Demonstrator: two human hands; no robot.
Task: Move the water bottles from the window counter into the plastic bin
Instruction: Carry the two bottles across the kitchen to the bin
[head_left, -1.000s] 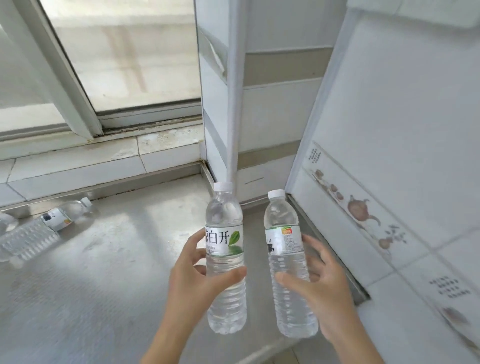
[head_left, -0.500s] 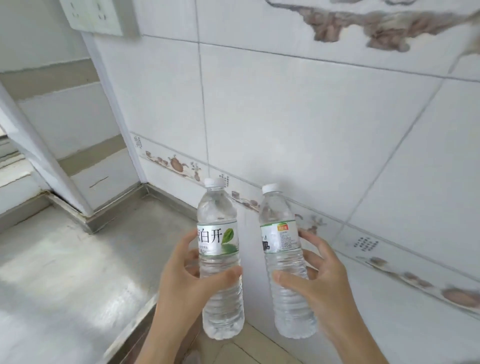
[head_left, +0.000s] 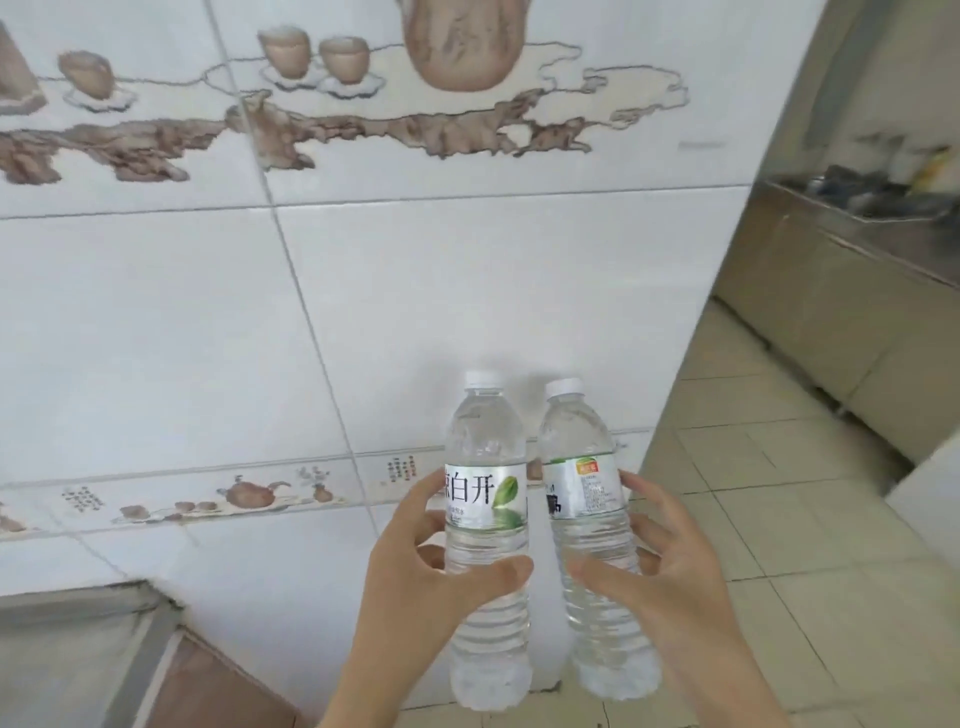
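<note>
Clear plastic, two water bottles, both upright, held side by side in front of a white tiled wall (head_left: 467, 291). Left hand (head_left: 415, 577) wraps the left bottle (head_left: 485, 525) below its leaf-printed label: thumb across the front, fingers curled behind, closed firmly round the ribbed body. Right hand (head_left: 670, 582) grips the right bottle (head_left: 587, 519) the same way, thumb in front, fingers spread along the far side, index fingertip at the label edge. Right bottle tilts slightly outward at the base. Bottles just beside each other at label height; cannot tell if they touch. Both caps white and on.

Wall close ahead, with a teapot-pattern border strip behind the bottles. Wall corner runs down just right of the right bottle. Beyond it, open tiled floor (head_left: 769, 493) stretches to a steel counter (head_left: 852, 291) at far right. Lower left, a grey counter edge (head_left: 135, 660). Plastic bin not in view.
</note>
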